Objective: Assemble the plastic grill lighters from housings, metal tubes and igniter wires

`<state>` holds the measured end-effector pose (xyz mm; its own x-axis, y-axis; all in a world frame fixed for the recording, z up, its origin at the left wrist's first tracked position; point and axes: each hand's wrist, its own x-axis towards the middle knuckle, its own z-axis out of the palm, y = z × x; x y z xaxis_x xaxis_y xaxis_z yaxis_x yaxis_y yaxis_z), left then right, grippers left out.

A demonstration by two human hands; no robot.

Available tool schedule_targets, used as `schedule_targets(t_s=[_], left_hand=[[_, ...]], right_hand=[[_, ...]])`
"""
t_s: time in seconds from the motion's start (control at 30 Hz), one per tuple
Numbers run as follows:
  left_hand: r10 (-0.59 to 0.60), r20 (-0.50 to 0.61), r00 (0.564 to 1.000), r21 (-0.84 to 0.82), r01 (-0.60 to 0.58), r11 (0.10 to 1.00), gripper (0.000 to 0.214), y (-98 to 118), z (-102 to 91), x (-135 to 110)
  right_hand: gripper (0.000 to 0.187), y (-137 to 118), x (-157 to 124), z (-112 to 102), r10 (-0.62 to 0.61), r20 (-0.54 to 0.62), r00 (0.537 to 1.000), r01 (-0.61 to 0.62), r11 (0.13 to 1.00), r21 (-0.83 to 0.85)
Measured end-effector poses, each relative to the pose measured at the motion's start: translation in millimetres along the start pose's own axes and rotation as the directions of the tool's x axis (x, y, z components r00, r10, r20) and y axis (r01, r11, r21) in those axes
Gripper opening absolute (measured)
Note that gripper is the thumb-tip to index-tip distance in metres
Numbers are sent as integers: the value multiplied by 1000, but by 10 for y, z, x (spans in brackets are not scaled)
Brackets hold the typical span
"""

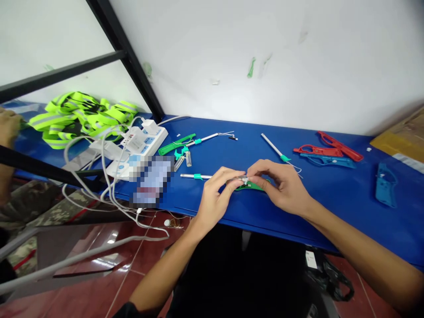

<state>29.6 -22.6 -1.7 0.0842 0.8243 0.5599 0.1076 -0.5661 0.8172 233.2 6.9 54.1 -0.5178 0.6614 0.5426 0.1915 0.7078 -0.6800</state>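
My left hand (215, 192) is closed in a pinch on a small clear-and-silver part (244, 179), whose exact kind I cannot make out. My right hand (286, 185) has thumb and fingers pinched at the right end of that part; the fingertips hide much of it. Just beneath lies a green plastic handle shell (260, 184) on the blue table (228, 212). A silver rod with a teal collar (198, 176) runs leftward from behind my left fingers. Beyond my hands rests another silver rod (273, 145) with a teal collar and thin wires.
Red handle shells (344, 148) and blue ones (386, 185) lie right, near a cardboard box (402, 137). Leftward are another green shell (177, 144), a wired rod (210, 138), small clear parts (188, 159), a blurred-out phone (152, 181), a power strip (145, 152), neon straps (79, 117) and another person's hand (8, 128).
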Motion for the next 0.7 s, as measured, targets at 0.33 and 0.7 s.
schedule_targets(t_s=[0.33, 0.7], left_hand=[[17, 2, 1000, 0, -17, 1000, 14, -14, 16, 17], [-94, -47, 994, -67, 90, 994, 21, 51, 12, 0]], right_hand=[[24, 23, 5, -30, -69, 62, 996, 72, 996, -56], [40, 73, 50, -139, -35, 168, 985, 36, 999, -8]])
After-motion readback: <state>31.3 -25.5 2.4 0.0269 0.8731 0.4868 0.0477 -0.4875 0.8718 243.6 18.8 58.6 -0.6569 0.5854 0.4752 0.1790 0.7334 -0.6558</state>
